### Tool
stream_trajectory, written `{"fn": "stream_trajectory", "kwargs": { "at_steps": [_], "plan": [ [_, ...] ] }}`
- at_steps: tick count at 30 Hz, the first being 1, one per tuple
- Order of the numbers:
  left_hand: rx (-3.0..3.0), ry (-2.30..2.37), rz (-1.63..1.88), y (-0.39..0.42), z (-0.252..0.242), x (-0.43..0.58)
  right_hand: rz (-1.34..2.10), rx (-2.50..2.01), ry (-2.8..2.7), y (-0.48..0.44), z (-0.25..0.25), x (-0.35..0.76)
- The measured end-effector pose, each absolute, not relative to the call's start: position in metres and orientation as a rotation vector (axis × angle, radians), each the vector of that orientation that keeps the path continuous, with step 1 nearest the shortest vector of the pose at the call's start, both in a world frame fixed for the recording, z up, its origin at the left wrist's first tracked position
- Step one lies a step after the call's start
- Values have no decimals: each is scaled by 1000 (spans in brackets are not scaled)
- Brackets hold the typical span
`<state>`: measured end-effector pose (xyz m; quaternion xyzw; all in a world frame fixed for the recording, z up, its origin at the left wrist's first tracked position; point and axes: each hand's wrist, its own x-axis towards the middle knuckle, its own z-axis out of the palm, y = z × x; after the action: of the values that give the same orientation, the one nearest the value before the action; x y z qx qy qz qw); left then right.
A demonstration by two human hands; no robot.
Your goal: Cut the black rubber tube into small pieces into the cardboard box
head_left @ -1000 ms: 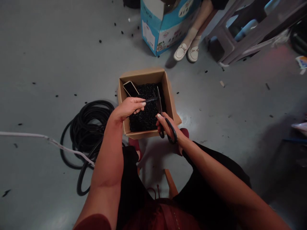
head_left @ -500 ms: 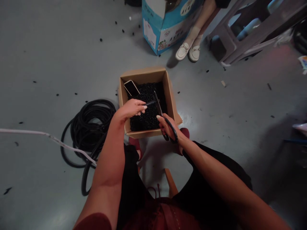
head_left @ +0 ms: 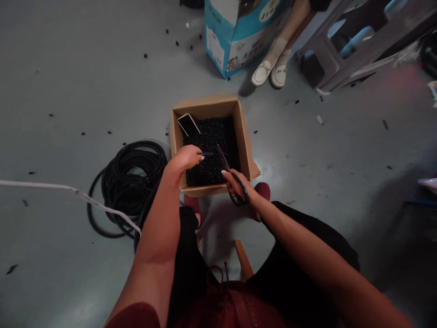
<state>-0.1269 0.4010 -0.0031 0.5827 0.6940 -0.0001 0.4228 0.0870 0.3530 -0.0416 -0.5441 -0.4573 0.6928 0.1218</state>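
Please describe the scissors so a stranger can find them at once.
On the grey floor stands an open cardboard box full of small black pieces. Over it, the right hand grips black-handled scissors. Their looped handles set them apart from the black piece in the left hand.

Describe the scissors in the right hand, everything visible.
The scissors are long, with slim dark blades that look like metal, nearly closed, and two black loop handles that look like plastic. The right hand grips the handles over the near edge of the cardboard box. The blades angle forward and left above the small black pieces, their tips apparently just clear of the short black tube.
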Motion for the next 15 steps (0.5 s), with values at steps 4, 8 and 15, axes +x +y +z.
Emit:
{"fn": "stream_trajectory", "kwargs": {
  "at_steps": [4,8,15],
  "plan": [
    [1346,1664,240,400,5,-129,2022,-1582,-1300,357,-34,89],
    [1227,1630,480,398,11,-134,2013,-1520,-1312,361,-25,90],
    [1041,1514,594,397,17,-136,2004,-1398,-1381,360,-13,93]
  ]
}}
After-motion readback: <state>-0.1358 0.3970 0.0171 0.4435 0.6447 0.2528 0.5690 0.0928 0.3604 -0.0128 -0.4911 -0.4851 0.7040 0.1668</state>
